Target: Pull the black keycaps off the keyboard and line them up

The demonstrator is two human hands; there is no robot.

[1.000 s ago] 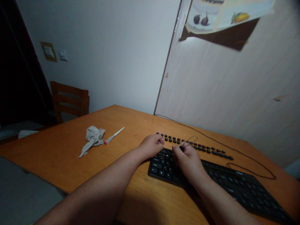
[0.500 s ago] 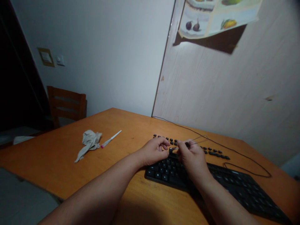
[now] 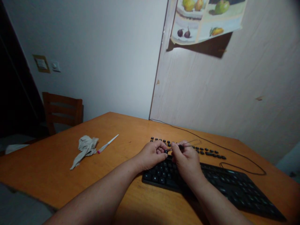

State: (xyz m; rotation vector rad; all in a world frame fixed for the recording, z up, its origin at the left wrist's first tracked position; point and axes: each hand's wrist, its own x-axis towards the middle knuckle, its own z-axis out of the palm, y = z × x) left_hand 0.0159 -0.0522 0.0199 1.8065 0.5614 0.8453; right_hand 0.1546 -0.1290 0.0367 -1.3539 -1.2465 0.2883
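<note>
My left hand (image 3: 151,154) pinches a small black keycap (image 3: 166,151) between thumb and fingers, just above the left part of a black keyboard (image 3: 234,187). Closed around the dark middle of a wire keycap puller (image 3: 193,142) is my right hand (image 3: 186,156). One pair of thin wires sticks out past its far side, and the other end points at the keycap. Whether the wires still grip the keycap is too small to tell. Behind both hands, loose keycaps (image 3: 212,153) lie in rows on the table. My right hand and forearm hide part of the keyboard.
A crumpled grey cloth (image 3: 86,147) and a white brush-like stick with a pink end (image 3: 109,143) lie left on the wooden table (image 3: 58,156). A black cable (image 3: 243,171) curls behind the keyboard. A chair (image 3: 63,109) stands beyond the far left edge.
The view has shifted slightly. The keycap now sits closer in between my left thumb and fingers, and my right hand stays closed on the keycap puller.
</note>
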